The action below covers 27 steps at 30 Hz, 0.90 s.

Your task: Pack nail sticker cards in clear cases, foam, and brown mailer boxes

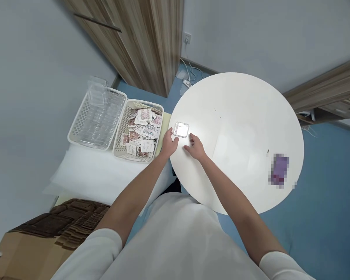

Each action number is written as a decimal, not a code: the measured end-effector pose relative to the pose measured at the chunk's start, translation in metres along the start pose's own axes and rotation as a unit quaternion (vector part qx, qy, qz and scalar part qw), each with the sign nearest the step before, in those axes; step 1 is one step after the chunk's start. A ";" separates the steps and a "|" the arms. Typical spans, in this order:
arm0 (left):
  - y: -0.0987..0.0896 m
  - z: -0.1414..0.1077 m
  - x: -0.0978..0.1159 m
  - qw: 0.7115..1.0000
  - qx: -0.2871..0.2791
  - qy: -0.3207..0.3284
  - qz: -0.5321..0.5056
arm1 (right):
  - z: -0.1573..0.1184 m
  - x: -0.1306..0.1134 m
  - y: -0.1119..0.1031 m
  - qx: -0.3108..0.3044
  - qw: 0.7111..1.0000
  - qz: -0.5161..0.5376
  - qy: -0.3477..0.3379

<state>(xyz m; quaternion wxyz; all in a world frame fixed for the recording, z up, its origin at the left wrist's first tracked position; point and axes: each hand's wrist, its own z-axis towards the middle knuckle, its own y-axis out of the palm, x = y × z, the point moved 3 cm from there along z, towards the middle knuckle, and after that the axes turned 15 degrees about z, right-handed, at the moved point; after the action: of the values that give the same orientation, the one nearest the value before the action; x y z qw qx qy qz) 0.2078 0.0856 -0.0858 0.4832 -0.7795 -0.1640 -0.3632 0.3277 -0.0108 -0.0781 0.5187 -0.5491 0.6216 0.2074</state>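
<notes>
A small clear plastic case [181, 129] lies flat near the left edge of the round white table [239, 105]. Close by its left side is my left hand [169, 144], thumb and fingers apart. My right hand [196, 147] is at the case's lower right corner, fingers spread and slightly bent. Neither hand appears to hold anything. Left of the table, a white basket [116, 149] contains many small cards with coloured pieces on them [148, 130].
Another white basket [72, 134] holds stacked clear plastic cases [100, 120]. A blurred purple item [280, 169] lies on the table's right side. A cardboard box [29, 252] with brown packed items stands lower left. Cables and a power strip [187, 83] lie on the floor behind the table.
</notes>
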 end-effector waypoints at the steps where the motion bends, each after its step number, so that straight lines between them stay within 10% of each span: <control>1: 0.001 0.002 -0.001 1.000 -0.012 -0.010 -0.018 | 0.003 0.000 0.004 0.006 0.999 0.033 0.007; 14: 0.010 -0.012 0.009 0.997 -0.028 -0.032 -0.063 | -0.014 0.017 0.007 0.097 0.981 0.166 0.011; 27: 0.105 -0.121 0.069 0.982 -0.154 0.109 -0.012 | -0.157 0.087 -0.099 0.171 0.982 0.079 -0.007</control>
<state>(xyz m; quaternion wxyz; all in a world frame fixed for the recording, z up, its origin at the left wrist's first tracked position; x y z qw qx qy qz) 0.2688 -0.0765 -0.0696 0.3677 -0.7983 -0.0613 -0.4730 0.3635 -0.2119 -0.0643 0.5910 -0.4005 0.6857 0.1421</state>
